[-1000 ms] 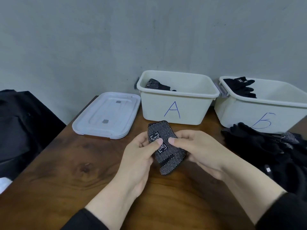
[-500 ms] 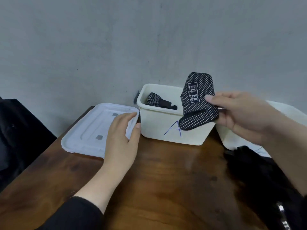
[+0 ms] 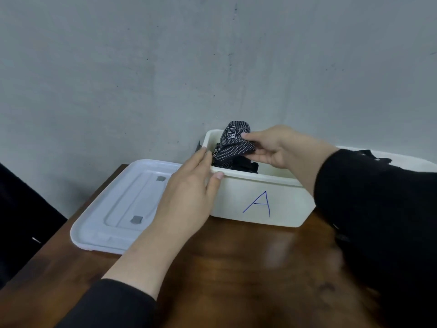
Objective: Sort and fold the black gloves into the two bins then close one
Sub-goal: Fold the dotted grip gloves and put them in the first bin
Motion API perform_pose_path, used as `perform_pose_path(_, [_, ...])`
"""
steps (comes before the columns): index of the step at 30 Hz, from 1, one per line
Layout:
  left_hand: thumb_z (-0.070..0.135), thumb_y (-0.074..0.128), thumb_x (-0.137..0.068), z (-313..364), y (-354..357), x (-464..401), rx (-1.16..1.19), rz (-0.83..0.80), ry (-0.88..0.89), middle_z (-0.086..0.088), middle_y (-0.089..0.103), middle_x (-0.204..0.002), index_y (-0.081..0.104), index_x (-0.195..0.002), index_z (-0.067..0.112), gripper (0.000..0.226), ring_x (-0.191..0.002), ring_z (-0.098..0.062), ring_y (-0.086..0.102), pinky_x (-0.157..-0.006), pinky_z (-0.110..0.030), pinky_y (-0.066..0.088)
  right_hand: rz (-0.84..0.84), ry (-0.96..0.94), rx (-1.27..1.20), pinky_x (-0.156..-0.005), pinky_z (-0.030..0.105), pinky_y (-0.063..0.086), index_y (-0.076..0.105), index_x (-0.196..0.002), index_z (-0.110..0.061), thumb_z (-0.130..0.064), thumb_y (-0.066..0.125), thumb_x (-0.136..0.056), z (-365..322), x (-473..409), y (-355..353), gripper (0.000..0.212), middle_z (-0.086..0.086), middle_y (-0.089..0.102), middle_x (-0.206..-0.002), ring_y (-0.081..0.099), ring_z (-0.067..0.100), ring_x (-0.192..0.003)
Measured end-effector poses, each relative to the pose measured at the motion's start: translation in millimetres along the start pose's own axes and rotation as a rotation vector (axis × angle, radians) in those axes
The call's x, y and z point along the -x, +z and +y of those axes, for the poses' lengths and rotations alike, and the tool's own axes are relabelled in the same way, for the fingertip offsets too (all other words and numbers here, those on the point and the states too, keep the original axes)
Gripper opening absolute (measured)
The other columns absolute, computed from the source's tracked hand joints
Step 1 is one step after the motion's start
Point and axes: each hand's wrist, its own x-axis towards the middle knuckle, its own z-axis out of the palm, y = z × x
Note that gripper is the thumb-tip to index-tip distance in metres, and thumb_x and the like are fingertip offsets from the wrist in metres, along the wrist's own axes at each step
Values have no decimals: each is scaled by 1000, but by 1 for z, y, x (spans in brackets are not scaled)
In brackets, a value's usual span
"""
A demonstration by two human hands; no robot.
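Right hand (image 3: 272, 147) pinches folded dotted glove (image 3: 233, 144) over bin A (image 3: 260, 197) near its left end; left hand (image 3: 189, 192), fingers relaxed, steadies that end's rim.

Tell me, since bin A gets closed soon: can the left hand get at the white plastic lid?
Probably yes: the left hand rests on bin A's rim, right beside the uncovered white plastic lid.
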Motion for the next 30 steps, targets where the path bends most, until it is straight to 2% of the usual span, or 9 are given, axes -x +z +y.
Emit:
perform_pose_path(3, [41,48,-104,-1,-1,0,-5,-9,2,12,24,-165,33,-157,21,60,-150,-2,20,-114,-10,11,133,-37,581,-41,26,43,54,-79,-9,-32,72,-94,6,-17,17,33,7,63,-76,59,18,-47])
perform_pose_path(7, [39,50,-103,-2,-3,-2,16,-1,4,13,25,-165,35,-157,22,58,-149,0,20,-112,-6,9,295,-367,1202,-67,31,47,62,-99,-10,-51,79,-82,8,-29,18,48,9,65,-89,63,28,-82])
perform_pose_path(11, [40,50,-103,-1,-3,-1,22,-13,-7,14,25,-165,34,-157,24,58,-149,1,19,-111,-6,10,-3,-685,1265,-97,32,44,64,-131,-23,-47,70,-91,3,-21,10,47,1,61,-134,56,24,-121])
perform_pose_path(14, [41,50,-103,-1,-3,-1,16,-24,-14,15,23,-165,33,-157,24,58,-149,1,19,-109,-6,9,-184,-518,1412,-84,29,44,61,-137,-29,-51,65,-93,12,-21,10,49,-4,65,-122,58,20,-104])
perform_pose_path(20, [38,53,-103,-4,-1,-2,-13,-19,15,4,30,-164,39,-155,19,57,-150,-8,25,-120,-17,15,-82,-645,1146,-88,23,39,67,-125,-24,-43,46,-106,4,-3,8,34,-6,70,-115,62,13,-109])
perform_pose_path(22, [38,51,-103,-1,1,-1,-19,59,53,-2,41,-158,48,-150,16,52,-147,-15,34,-121,-35,28,68,-754,943,-78,20,37,68,-103,-30,-39,46,-107,-2,15,-2,24,-24,65,-81,57,-11,-79])
perform_pose_path(24, [37,50,-101,11,4,5,12,188,108,-3,53,-149,59,-140,13,47,-139,-17,43,-116,-39,36,189,-821,744,-62,13,34,72,-103,-25,-37,48,-106,-3,45,-14,27,-28,53,-56,48,-12,-58])
perform_pose_path(27, [33,49,-101,44,18,26,100,257,208,-1,59,-136,66,-130,12,40,-130,-16,49,-111,-32,37,264,-880,549,-64,10,38,73,-112,-22,-35,51,-105,26,106,-33,27,-28,63,-74,54,-8,-66])
perform_pose_path(30, [37,40,-102,79,49,67,210,90,219,6,56,-136,64,-131,17,42,-130,-3,43,-112,-27,32,278,-819,513,-81,6,42,71,-117,-29,-36,50,-103,101,164,-65,26,-25,69,-111,60,-11,-99])
